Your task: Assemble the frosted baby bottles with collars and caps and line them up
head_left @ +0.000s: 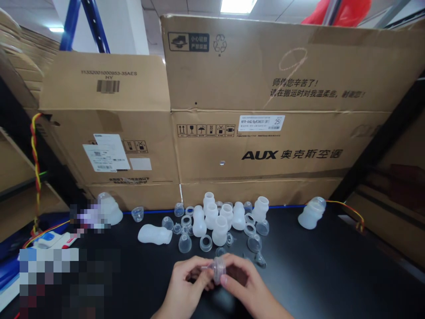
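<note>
Clear ringed part (219,271): being pinched over black tabletop (308,270), far from cardboard (212,153), between curled left hand (186,282) and right hand (247,280).

Brown cardboard (206,150) behind a black tabletop (318,270), blue metal uprights (70,24), white pillar (124,26), tiled ceiling (202,5), bright light panel (238,5)

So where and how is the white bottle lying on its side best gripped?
Likely around the middle of the bottle, from above: it lies flat, its long curved wall exposed, while its neck end faces the crowded standing bottles.
</note>
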Demonstrator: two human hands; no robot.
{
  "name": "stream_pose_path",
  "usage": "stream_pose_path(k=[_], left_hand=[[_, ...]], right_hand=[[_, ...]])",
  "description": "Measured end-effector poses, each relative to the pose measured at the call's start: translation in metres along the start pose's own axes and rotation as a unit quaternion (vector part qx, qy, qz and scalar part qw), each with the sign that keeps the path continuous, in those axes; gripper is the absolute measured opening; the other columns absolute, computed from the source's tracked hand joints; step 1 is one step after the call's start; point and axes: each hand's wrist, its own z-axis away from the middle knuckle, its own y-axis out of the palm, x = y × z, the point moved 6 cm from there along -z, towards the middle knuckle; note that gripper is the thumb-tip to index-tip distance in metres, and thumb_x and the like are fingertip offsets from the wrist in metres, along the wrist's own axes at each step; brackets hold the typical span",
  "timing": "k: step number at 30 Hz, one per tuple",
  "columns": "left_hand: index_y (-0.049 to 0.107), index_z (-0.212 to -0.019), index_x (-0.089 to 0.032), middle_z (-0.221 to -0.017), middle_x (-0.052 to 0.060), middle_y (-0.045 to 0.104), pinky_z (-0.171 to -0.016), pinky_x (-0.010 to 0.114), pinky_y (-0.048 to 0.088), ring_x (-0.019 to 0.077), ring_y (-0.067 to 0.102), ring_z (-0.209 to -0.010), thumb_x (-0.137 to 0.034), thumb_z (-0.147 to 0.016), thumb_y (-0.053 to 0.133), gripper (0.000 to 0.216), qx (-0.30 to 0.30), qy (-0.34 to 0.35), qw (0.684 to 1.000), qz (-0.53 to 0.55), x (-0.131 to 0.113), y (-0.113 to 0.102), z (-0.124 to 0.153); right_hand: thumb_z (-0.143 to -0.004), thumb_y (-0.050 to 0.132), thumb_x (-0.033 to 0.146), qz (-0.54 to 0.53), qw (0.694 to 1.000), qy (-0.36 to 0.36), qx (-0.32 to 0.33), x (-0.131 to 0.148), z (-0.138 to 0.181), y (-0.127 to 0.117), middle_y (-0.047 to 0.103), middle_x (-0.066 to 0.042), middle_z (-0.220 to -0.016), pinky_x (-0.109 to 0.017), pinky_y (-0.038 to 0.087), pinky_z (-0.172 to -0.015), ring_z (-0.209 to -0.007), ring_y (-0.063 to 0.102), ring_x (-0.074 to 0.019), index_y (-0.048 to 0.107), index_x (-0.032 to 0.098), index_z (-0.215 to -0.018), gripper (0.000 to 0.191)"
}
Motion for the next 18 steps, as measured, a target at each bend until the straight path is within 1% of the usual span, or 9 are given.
stream_pose_path(k=[2,4,6,10,12,13,14,16,18], left_hand=[[0.079,-0.087,-0.015,-0.068,0.009,0.077,-0.056,0.023,0.056,0.0166,0.070,-0.056,-0.047,-0.093,0.068,0.034,0.026,-0.008,0.999,-0.017,-0.006,0.003,0.001],[0.074,-0.080,-0.014,-0.065,0.009,0.075,-0.056,0.023,0.055,0.0168,0.070,-0.056,-0.053,-0.095,0.064,0.042,0.043,-0.027,0.998,-0.025,-0.005,0.006,0.002],[0.067,-0.074,-0.015,-0.057,0.007,0.070,-0.053,0.023,0.052,0.0156,0.066,-0.050,-0.060,-0.094,0.061,0.049,0.055,-0.055,0.997,-0.013,0.002,0.008,0.004],[0.057,-0.065,-0.018,-0.042,-0.003,0.052,-0.044,0.020,0.036,0.0112,0.052,-0.038,-0.076,-0.086,0.058,0.061,0.062,-0.109,0.992,0.029,0.017,0.011,0.004],[0.051,-0.056,-0.019,-0.041,-0.004,0.046,-0.043,0.021,0.029,0.0091,0.045,-0.036,-0.079,-0.084,0.056,0.066,0.041,-0.125,0.991,0.028,0.019,0.008,0.003],[0.047,-0.051,-0.020,-0.041,-0.004,0.045,-0.044,0.022,0.029,0.0084,0.042,-0.037,-0.080,-0.084,0.055,0.069,0.022,-0.128,0.991,0.024,0.018,0.005,0.001],[0.043,-0.047,-0.021,-0.039,-0.004,0.044,-0.046,0.023,0.029,0.0080,0.040,-0.037,-0.080,-0.084,0.054,0.071,-0.002,-0.126,0.992,0.021,0.016,0.001,0.000],[0.037,-0.042,-0.023,-0.035,-0.004,0.040,-0.048,0.024,0.031,0.0081,0.036,-0.036,-0.081,-0.084,0.052,0.074,-0.047,-0.122,0.991,0.020,0.013,-0.008,-0.003],[0.035,-0.038,-0.023,-0.034,-0.005,0.037,-0.049,0.025,0.031,0.0085,0.034,-0.036,-0.082,-0.083,0.053,0.076,-0.077,-0.117,0.990,0.010,0.011,-0.015,-0.005]], right_hand=[[-0.088,0.079,0.048,-0.056,0.997,0.043,-0.030,-0.006,-0.001,-0.003,0.068,0.000,-0.086,-0.028,0.053,-0.078,-0.078,0.067,-0.0154,0.058,0.023,-0.097,0.034],[-0.086,0.078,0.055,-0.071,0.994,0.072,-0.047,-0.012,-0.001,-0.005,0.068,0.002,-0.077,-0.026,0.051,-0.069,-0.067,0.066,-0.0144,0.052,0.024,-0.105,0.044],[-0.088,0.072,0.062,-0.070,0.990,0.112,-0.045,-0.020,-0.002,-0.002,0.069,0.002,-0.072,-0.026,0.051,-0.063,-0.062,0.066,-0.0156,0.052,0.023,-0.111,0.049],[-0.093,0.056,0.069,-0.076,0.985,0.154,-0.005,-0.031,0.000,0.008,0.069,-0.002,-0.072,-0.027,0.050,-0.056,-0.060,0.067,-0.0182,0.057,0.020,-0.099,0.050],[-0.100,0.046,0.064,0.030,0.993,0.113,-0.009,-0.026,0.002,0.003,0.068,-0.003,-0.073,-0.029,0.052,-0.062,-0.064,0.066,-0.0187,0.059,0.020,-0.101,0.045],[-0.103,0.043,0.058,0.119,0.990,0.070,-0.017,-0.020,0.003,-0.001,0.068,-0.003,-0.075,-0.031,0.053,-0.067,-0.069,0.066,-0.0193,0.061,0.021,-0.103,0.041],[-0.105,0.042,0.052,0.216,0.976,0.018,-0.026,-0.013,0.004,-0.005,0.068,-0.004,-0.080,-0.034,0.053,-0.073,-0.076,0.065,-0.0203,0.063,0.022,-0.105,0.036],[-0.106,0.045,0.039,0.384,0.918,-0.086,-0.049,0.003,0.006,-0.011,0.068,-0.009,-0.099,-0.041,0.052,-0.089,-0.096,0.063,-0.0238,0.066,0.023,-0.112,0.026],[-0.103,0.051,0.032,0.491,0.855,-0.143,-0.087,0.012,0.005,-0.017,0.061,-0.012,-0.126,-0.050,0.049,-0.100,-0.119,0.056,-0.0294,0.064,0.028,-0.127,0.027]])
